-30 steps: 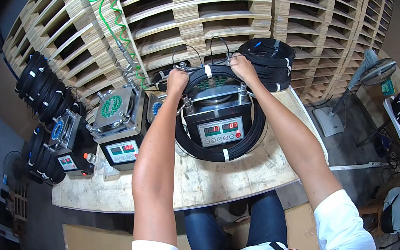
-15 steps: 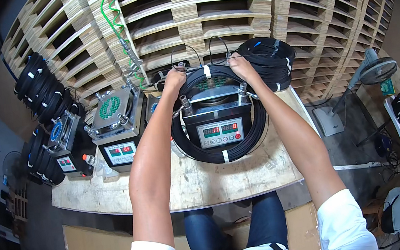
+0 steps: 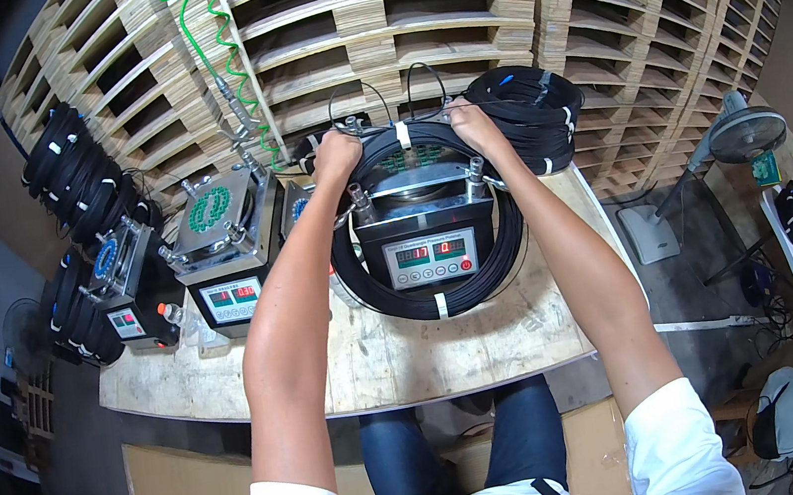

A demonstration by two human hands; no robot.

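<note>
Head view: your left hand (image 3: 337, 154) and right hand (image 3: 474, 124) curled near 11 and 1 o'clock of the black coil (image 3: 482, 291), grip unclear; it seemed springy, best held there.

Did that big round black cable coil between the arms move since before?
No, no clear shift any way: the white tape band low on the coil sits about where it did against the black boxy machine seen through it.
</note>
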